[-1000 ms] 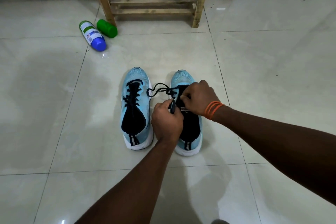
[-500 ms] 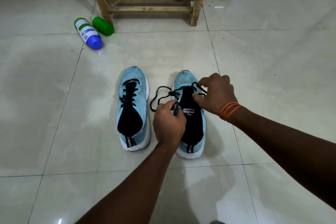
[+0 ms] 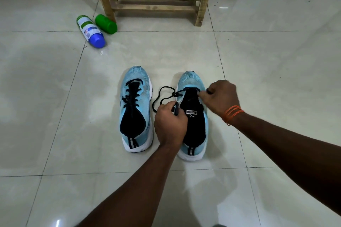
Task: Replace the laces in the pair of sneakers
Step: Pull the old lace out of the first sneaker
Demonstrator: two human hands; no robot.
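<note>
Two light-blue sneakers with black tongues stand side by side on the tiled floor, toes pointing away. The left sneaker is fully laced in black. On the right sneaker a black lace crosses only the front eyelets and loops out over the floor to its left. My left hand pinches one end of this lace beside the tongue. My right hand sits at the shoe's right front edge and pinches the lace's other side by the top eyelets.
A white-labelled bottle with a blue cap and a green container lie on the floor at the back left. A wooden stool frame stands against the wall behind the shoes. Glossy tiles surround everything.
My right hand has slid from the middle of the right sneaker's tongue to its right front edge, drawing the lace across. The tongue with its logo has come into sight. My left hand keeps its grip.
</note>
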